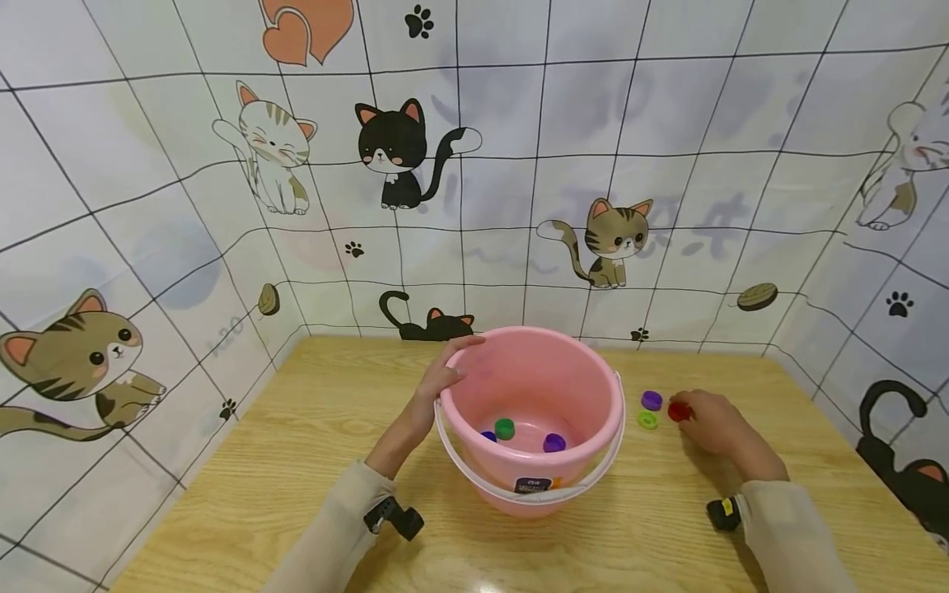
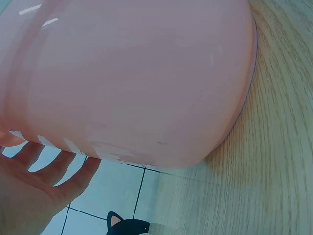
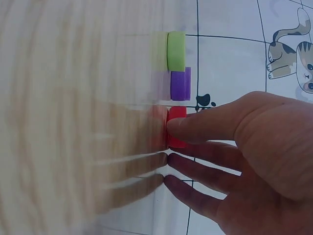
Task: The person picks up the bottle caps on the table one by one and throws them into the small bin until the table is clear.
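One pink bucket [image 1: 489, 473], white handle [image 1: 482, 486] hanging at the front, standing on a wood-grain table [image 1: 282, 461]; left hand [image 1: 433, 385] gripping its rim. One red cap [image 1: 678, 411], on the table to the bucket's right, pinched between thumb and fingers of the right hand [image 1: 715, 424]. Just beside it, one purple cap [image 1: 652, 400] and one lime ring [image 1: 648, 420]. Inside the bucket: one green cap [image 1: 504, 428], one violet cap [image 1: 553, 443], one blue cap [image 1: 488, 436] partly hidden.

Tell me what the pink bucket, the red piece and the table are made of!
Pink bucket: probably plastic, smooth and shiny, with bright glints. Red piece: likely smooth plastic, judging by its even, solid color. Table: glossy, with reflections; the grain looks like wood, though maybe printed.
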Motion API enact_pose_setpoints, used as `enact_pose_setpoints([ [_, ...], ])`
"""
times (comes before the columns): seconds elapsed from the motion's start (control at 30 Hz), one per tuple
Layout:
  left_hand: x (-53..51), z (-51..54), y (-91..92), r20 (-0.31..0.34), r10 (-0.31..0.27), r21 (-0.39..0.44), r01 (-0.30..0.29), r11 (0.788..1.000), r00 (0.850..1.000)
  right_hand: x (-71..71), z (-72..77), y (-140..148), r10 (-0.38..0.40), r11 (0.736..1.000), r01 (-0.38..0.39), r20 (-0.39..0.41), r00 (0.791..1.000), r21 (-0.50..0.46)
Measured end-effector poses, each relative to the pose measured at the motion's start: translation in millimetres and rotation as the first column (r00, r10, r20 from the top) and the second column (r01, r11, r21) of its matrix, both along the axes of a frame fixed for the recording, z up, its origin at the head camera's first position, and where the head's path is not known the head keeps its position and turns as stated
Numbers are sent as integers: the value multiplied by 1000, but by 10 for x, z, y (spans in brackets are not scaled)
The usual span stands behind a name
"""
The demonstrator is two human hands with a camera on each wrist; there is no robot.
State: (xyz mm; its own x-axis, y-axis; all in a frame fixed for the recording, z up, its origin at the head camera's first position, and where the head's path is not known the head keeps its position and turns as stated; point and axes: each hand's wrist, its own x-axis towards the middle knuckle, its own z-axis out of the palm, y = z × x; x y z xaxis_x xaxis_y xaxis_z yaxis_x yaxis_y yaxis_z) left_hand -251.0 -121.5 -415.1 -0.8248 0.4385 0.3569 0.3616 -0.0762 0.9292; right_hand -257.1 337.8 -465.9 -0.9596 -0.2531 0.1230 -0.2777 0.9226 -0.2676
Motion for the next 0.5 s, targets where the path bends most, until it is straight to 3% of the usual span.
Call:
enact_pose_setpoints([
  [0.5, 1, -2, -6, -11, -4, 7, 4, 1000, 1000, -12, 33, 37, -10, 999, 11, 47, 999, -34],
])
